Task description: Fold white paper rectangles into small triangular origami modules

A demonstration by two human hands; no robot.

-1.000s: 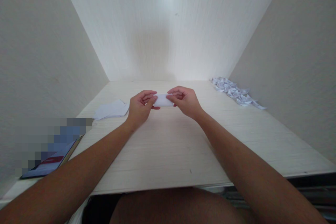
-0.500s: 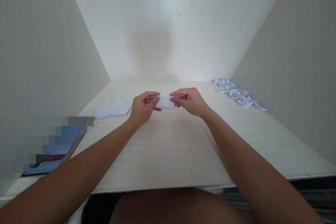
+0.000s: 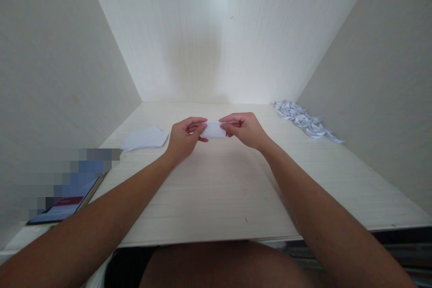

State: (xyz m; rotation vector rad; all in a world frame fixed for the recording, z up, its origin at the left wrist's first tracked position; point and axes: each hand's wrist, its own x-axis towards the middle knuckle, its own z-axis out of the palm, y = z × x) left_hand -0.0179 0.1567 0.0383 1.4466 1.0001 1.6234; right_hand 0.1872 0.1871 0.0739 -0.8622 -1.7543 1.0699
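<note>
Between my two hands, a small folded piece of white paper [image 3: 213, 130] is held lengthwise above the desk. My left hand [image 3: 187, 137] pinches its left end, with the thumb on the near face and the fingers behind. At the right end, my right hand [image 3: 242, 129] grips it the same way between thumb and fingers. A stack of white paper sheets [image 3: 145, 138] lies on the desk, just left of my left hand. The parts of the folded paper behind my fingers are hidden.
A heap of twisted white paper strips [image 3: 300, 119] lies along the right wall. At the left edge rests a flat blue and red item [image 3: 70, 202], partly blurred out. Panels enclose the pale wooden desk [image 3: 209, 198] on three sides; its front edge is above my lap.
Almost nothing differs. Both hands and the folded paper sit very slightly further right in the view, with the same grip.
</note>
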